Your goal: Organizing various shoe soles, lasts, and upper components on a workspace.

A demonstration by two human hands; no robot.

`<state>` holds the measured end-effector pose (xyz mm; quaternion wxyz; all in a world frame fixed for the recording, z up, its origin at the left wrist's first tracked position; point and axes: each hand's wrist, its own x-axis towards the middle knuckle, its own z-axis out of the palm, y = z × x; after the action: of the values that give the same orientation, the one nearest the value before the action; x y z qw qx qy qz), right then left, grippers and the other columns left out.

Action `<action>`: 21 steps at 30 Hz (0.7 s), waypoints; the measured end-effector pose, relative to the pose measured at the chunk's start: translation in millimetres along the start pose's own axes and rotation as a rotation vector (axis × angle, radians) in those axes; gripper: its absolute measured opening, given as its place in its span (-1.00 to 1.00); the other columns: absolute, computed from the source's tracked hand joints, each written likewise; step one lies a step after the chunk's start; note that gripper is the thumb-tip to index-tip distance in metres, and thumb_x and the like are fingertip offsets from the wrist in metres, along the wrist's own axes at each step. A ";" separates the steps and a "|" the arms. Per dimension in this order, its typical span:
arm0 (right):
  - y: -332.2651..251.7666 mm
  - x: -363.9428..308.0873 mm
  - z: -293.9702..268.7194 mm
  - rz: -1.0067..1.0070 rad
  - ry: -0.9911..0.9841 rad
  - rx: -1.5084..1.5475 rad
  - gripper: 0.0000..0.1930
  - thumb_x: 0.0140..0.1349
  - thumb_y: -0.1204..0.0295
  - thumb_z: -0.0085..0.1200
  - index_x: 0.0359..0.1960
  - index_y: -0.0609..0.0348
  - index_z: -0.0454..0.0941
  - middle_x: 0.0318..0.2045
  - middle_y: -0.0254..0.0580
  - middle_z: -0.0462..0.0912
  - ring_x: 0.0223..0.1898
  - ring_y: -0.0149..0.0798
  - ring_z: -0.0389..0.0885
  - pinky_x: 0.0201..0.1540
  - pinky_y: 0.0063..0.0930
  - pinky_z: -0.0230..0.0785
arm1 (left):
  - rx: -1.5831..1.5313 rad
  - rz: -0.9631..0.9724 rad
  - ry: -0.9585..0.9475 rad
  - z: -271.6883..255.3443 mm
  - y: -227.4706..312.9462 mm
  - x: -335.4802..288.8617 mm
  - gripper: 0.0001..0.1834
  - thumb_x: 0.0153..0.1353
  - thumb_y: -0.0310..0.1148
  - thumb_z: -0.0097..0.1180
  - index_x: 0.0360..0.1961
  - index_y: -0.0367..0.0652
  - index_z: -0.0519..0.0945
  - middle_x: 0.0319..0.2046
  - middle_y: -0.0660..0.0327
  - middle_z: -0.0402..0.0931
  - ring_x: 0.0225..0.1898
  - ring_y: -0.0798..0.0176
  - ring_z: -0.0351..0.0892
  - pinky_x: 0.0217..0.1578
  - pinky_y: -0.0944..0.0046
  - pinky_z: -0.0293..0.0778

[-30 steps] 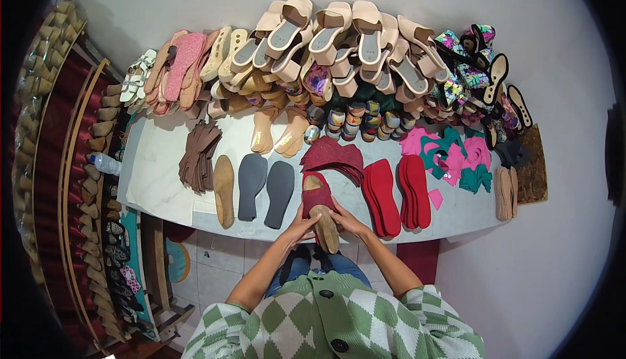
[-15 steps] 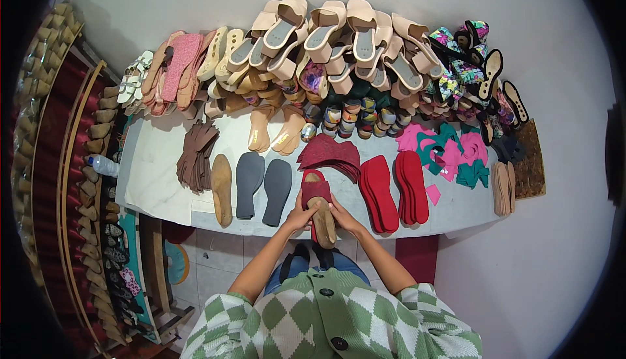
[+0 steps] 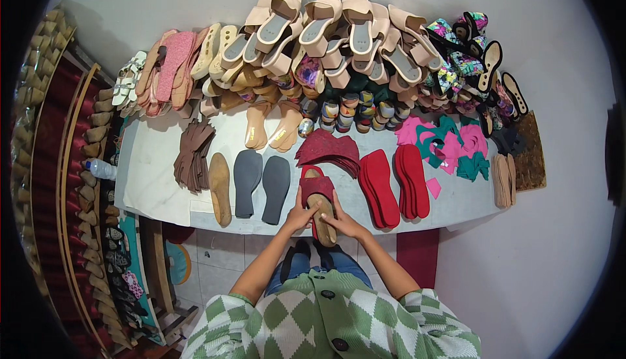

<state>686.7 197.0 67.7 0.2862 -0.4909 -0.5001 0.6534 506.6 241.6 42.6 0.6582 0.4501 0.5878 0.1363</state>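
Between my hands, at the table's near edge, is a wooden shoe last with a dark red strap across its front part and a red sole beneath it. My left hand grips the last from the left side, thumb on top. On the right side my right hand grips it too, with the thumb lying over the wood. Left of my hands lie two grey insoles and another wooden last. Just beyond is a fanned stack of dark red strap pieces. Two stacks of red soles lie to the right.
Heeled beige sandals are piled along the back wall. Brown strap pieces lie at left, pink and green scraps at right. A shelf of wooden lasts stands left, near a plastic bottle.
My right hand has shifted slightly, its thumb now further over the wood of the last. The last stays in nearly the same place; the whole view has moved a little.
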 end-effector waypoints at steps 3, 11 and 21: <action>-3.2 2.3 11.9 0.002 0.071 -0.160 -0.08 0.26 0.07 -0.12 0.30 0.17 -0.59 0.27 0.33 -0.06 0.30 0.08 0.02 0.28 -0.32 -0.06 | 0.030 -0.016 -0.014 -1.6 -3.0 2.8 0.06 0.06 0.15 0.09 0.33 0.27 -0.41 -0.28 -0.02 0.51 -0.52 0.26 0.55 -0.56 0.31 0.55; -16.5 4.5 28.5 0.084 0.194 -0.402 -0.20 0.28 0.07 -0.24 0.33 0.06 -0.49 0.13 0.45 0.19 0.16 0.29 0.22 0.18 -0.17 0.09 | -0.114 -0.019 -0.161 -15.6 -13.8 10.7 -0.21 0.31 -0.07 -0.17 0.31 0.40 -0.44 -0.27 -0.01 0.49 -0.44 0.24 0.57 -0.43 0.26 0.58; -23.7 10.6 29.6 0.137 0.232 -0.622 -0.20 0.24 0.03 -0.23 0.34 -0.03 -0.44 -0.10 0.47 0.41 -0.07 0.35 0.40 0.00 -0.03 0.24 | -0.199 -0.054 -0.253 -18.4 -21.6 18.3 -0.22 0.32 -0.10 -0.18 0.30 0.44 -0.47 -0.14 -0.05 0.42 -0.39 0.19 0.56 -0.37 0.20 0.58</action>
<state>652.8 203.1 86.6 0.1331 -0.6582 -0.6054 0.4273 487.5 250.5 16.1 0.7717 0.3801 0.4959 0.1184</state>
